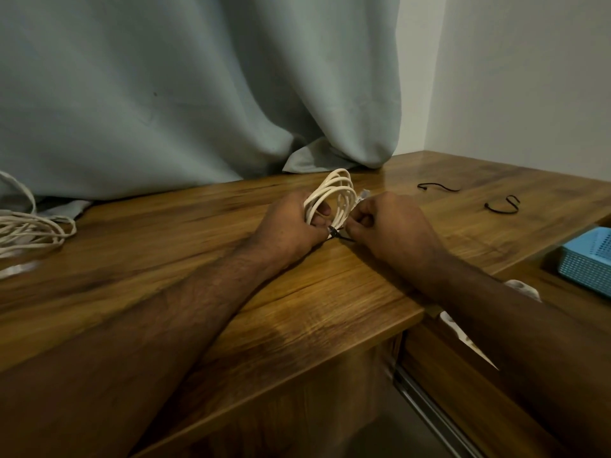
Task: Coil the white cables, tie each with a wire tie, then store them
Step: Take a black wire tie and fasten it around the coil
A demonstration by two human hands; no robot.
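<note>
A coiled white cable (340,190) stands upright on the wooden table (231,259) near its middle. My left hand (291,223) grips the coil's lower left side, fingers curled round the loops. A black wire tie (335,233) wraps the coil's bottom, between both hands. My right hand (390,223) pinches the tie's free end beside the coil. A clear plug (363,194) pokes out behind the coil. Loose white cables (29,231) lie in a heap at the table's left edge. Two more black wire ties (438,187) (502,206) lie at the back right.
A grey-green curtain (182,94) hangs down onto the table's back edge. A blue perforated basket (588,259) sits in an open drawer at the right, below table level. A white wall (529,77) closes the right corner.
</note>
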